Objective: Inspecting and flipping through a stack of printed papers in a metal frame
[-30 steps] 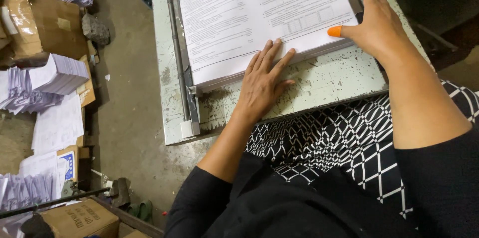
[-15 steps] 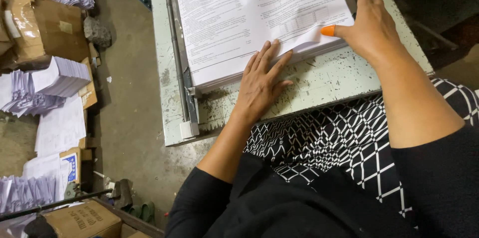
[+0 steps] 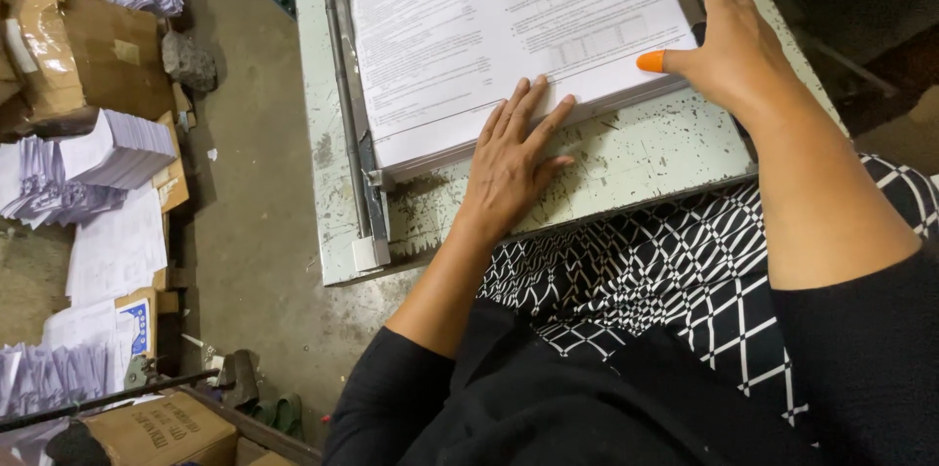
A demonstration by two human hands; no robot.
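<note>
Closest in, black sleeves and a black-and-white patterned cloth [image 3: 685, 270] are seen. Just past them, the left hand [image 3: 514, 158] is laid flat and open, its fingers spread over the near edge of a thick stack of printed paper [image 3: 489, 36]. Nothing is gripped by it; the stack is only pressed down. The right hand [image 3: 729, 50] is placed at the stack's right corner. It is open too, and an orange rubber cap [image 3: 650, 61] is worn on its thumb, which is touching the edge of the top sheets. The stack is set on a worn, pale green tabletop [image 3: 636, 148], against a metal rail [image 3: 342, 85] on its left side. Farther off, more paper piles [image 3: 108, 158] and cardboard boxes [image 3: 83, 50] are seen on the floor. If the left hand is lifted, the sheets could slide out of line. A corner could also be bent by too hard a push from the thumb.
</note>
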